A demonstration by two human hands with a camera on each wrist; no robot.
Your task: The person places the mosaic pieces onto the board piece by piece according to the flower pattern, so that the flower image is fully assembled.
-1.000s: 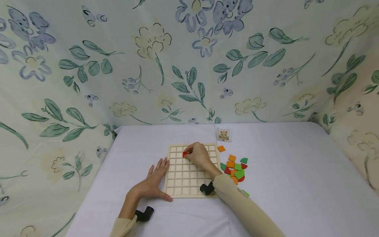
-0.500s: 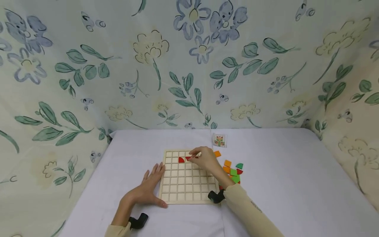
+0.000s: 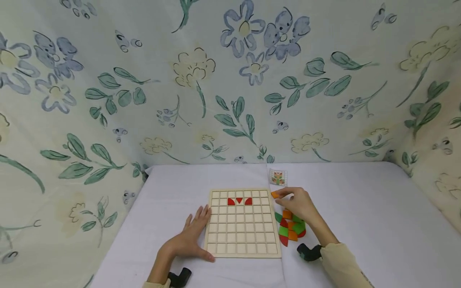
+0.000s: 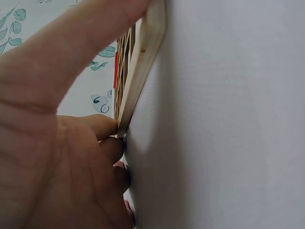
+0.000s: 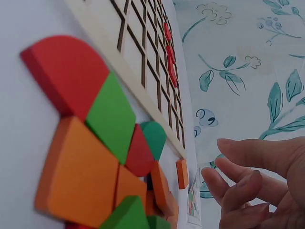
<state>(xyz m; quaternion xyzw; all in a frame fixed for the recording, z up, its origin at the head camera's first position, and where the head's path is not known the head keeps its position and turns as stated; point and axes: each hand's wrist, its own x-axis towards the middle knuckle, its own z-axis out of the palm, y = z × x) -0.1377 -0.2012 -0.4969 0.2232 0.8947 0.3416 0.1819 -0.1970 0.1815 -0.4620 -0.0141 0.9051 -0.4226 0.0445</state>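
A wooden grid board (image 3: 243, 256) lies flat on the table. Three red pieces sit in its second row: a quarter circle (image 3: 231, 202), a triangle (image 3: 239, 200) and another quarter circle (image 3: 249, 201). My left hand (image 3: 191, 239) rests along the board's left edge, fingers extended, the thumb by the near corner; the left wrist view shows the thumb on the wooden rim (image 4: 138, 71). Off the board's far right corner, my right hand (image 3: 297, 203) hovers over an orange square tile (image 3: 275, 195). In the right wrist view a gap separates the fingertips from that tile (image 5: 182, 173).
Right of the board lies a loose pile of red, green and orange tiles (image 3: 292, 226), partly under my right hand. A small pattern card (image 3: 278, 177) lies beyond the board. A floral cloth (image 3: 230, 92) hangs behind the white table (image 3: 345, 208).
My right hand has left the red pieces on the board and moved right to the orange tile, uncovering all three. The left hand stays on the board's edge. The head view has shifted slightly.
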